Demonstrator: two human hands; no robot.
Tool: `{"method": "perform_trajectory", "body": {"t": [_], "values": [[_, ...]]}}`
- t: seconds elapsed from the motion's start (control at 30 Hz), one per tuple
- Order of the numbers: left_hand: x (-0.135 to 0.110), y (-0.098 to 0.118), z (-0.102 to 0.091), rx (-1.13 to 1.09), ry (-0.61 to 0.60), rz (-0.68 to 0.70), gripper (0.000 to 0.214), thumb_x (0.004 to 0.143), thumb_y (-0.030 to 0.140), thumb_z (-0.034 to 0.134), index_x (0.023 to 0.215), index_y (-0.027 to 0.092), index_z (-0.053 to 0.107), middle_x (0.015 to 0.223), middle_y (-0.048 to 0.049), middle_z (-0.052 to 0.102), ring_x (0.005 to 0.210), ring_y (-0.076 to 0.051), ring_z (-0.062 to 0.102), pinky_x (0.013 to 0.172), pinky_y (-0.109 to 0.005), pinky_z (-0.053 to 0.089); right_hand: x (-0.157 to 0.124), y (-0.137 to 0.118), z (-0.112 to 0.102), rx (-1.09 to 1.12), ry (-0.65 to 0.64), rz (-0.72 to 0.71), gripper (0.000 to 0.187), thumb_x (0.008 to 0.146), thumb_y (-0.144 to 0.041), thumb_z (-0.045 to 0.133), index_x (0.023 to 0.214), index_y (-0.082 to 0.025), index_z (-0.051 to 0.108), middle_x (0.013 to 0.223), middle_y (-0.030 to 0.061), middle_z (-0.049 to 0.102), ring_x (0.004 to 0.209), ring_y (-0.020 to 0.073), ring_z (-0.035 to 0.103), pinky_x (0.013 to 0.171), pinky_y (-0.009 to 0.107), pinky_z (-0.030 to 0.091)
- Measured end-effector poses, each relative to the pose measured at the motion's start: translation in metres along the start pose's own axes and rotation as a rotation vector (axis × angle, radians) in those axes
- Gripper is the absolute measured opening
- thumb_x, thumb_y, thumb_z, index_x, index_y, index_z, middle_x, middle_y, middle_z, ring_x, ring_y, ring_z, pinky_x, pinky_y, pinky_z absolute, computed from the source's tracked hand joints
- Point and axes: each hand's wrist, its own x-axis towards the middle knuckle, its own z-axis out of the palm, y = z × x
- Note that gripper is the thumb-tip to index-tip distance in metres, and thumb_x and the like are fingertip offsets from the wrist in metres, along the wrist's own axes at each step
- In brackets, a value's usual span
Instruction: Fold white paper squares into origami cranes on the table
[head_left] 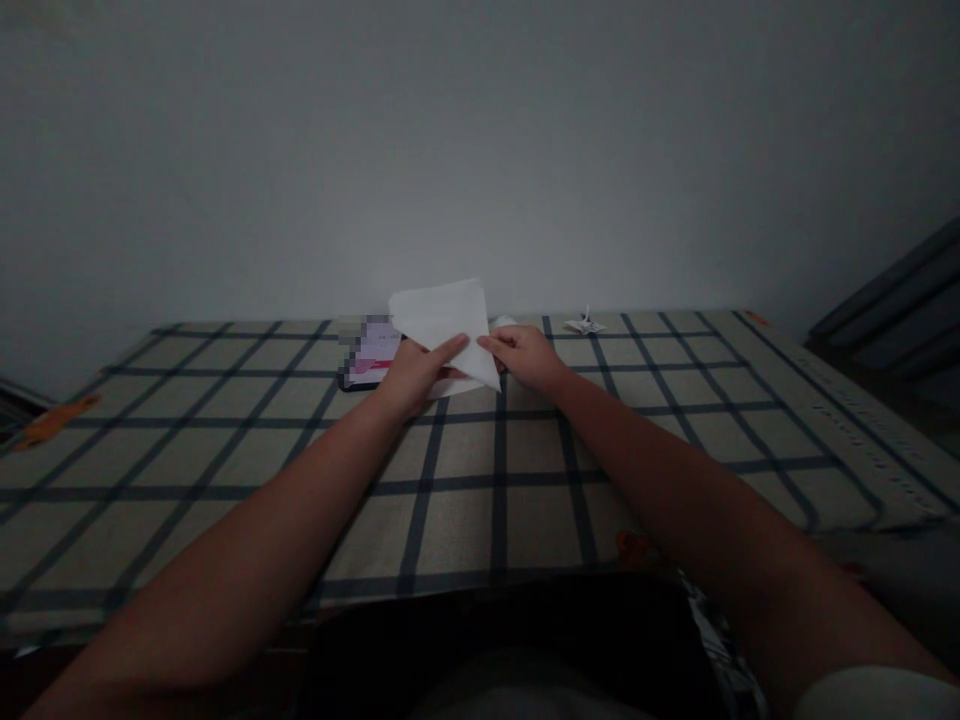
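A white sheet of paper (442,310) with a folded, pointed lower right corner is held up above the checked tablecloth. My left hand (420,370) grips it from below left, thumb on the front and the other fingers mostly hidden behind. At its right edge my right hand (525,353) pinches the paper between thumb and fingers. A second layer or flap of white paper shows under the left hand; whether it is the same sheet I cannot tell. Partly behind my left hand lies a phone (371,355) with a lit screen.
A small folded paper crane (586,322) sits near the back of the table, right of my hands. A white thing peeks out behind my right hand. The checked tablecloth (465,480) reaches back to a plain wall (480,150). Dark slatted furniture (892,300) stands at the right.
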Motion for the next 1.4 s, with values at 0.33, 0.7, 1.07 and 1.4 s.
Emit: {"method": "perform_trajectory", "body": {"t": [0.33, 0.7, 1.07, 1.4], "values": [[0.004, -0.004, -0.007, 0.078, 0.030, -0.006, 0.055, 0.067, 0.033, 0.081, 0.117, 0.015, 0.065, 0.115, -0.0155, 0.070, 0.087, -0.026, 0.070, 0.070, -0.036, 0.058, 0.003, 0.000, 0.005, 0.163, -0.016, 0.067, 0.032, 0.091, -0.036, 0.056, 0.066, -0.017, 0.058, 0.058, -0.0004, 0.059, 0.054, 0.0106, 0.055, 0.056, 0.024, 0.043], [0.003, -0.005, -0.009, 0.093, -0.015, -0.011, 0.051, 0.067, 0.031, 0.080, 0.112, 0.013, 0.067, 0.114, -0.0161, 0.070, 0.085, -0.025, 0.070, 0.068, -0.034, 0.057, 0.006, 0.004, 0.005, 0.283, 0.000, 0.083, 0.025, 0.087, -0.031, 0.061, 0.068, -0.017, 0.059, 0.061, -0.0001, 0.061, 0.055, 0.0099, 0.056, 0.057, 0.024, 0.047], [0.003, -0.003, -0.010, 0.114, -0.010, -0.004, 0.050, 0.067, 0.031, 0.080, 0.112, 0.014, 0.067, 0.116, -0.0165, 0.070, 0.087, -0.026, 0.070, 0.071, -0.037, 0.058, 0.006, 0.000, 0.004, 0.299, -0.020, 0.099, 0.024, 0.087, -0.030, 0.061, 0.067, -0.016, 0.061, 0.061, -0.0002, 0.061, 0.056, 0.0098, 0.056, 0.058, 0.023, 0.048], [-0.001, 0.003, -0.005, 0.109, 0.005, -0.021, 0.048, 0.065, 0.029, 0.082, 0.108, 0.013, 0.069, 0.110, -0.0160, 0.072, 0.083, -0.025, 0.070, 0.068, -0.035, 0.057, 0.006, 0.002, 0.006, 0.390, 0.028, 0.160, 0.017, 0.085, -0.026, 0.063, 0.072, -0.016, 0.061, 0.066, 0.0003, 0.064, 0.061, 0.0097, 0.060, 0.063, 0.023, 0.052]]}}
